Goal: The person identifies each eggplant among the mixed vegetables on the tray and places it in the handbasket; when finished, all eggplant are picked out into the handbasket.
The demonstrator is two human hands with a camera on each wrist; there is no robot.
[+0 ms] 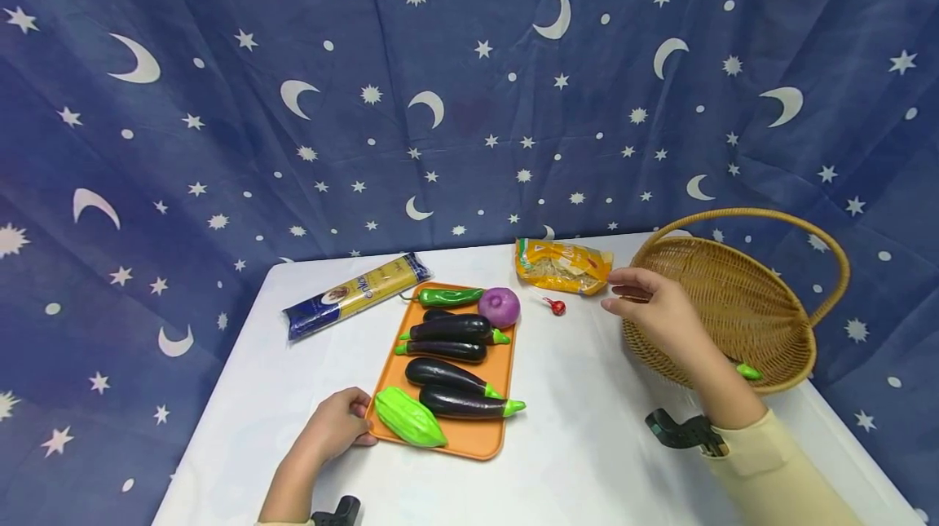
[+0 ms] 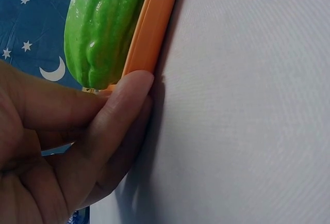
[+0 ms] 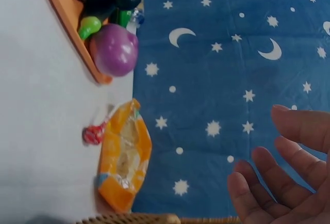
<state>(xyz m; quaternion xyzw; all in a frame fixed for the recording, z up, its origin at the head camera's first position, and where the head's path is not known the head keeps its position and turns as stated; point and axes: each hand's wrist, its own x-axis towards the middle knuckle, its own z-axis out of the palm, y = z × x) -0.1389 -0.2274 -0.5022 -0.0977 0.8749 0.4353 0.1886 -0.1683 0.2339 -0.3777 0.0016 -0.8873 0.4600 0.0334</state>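
My left hand (image 1: 339, 426) pinches the near-left corner of an orange tray (image 1: 469, 446), thumb and fingers at its rim in the left wrist view. Beside that corner lies a bright green ribbed gourd (image 1: 409, 416). Several dark eggplants (image 1: 449, 329), a green chili pepper (image 1: 449, 297) and a purple onion (image 1: 499, 307) share the tray. My right hand (image 1: 660, 310) holds nothing, its fingers loosely bent and spread in front of the wicker basket (image 1: 759, 289). A green-tipped vegetable (image 1: 748, 372) in the basket is partly hidden by my right forearm.
Behind the tray to the left lies a blue and yellow pasta packet (image 1: 357, 295). An orange food bag (image 1: 563, 265) and a red lollipop (image 1: 556, 307) lie between tray and basket. A starry blue curtain (image 1: 469, 134) hangs behind the white table (image 1: 572, 444).
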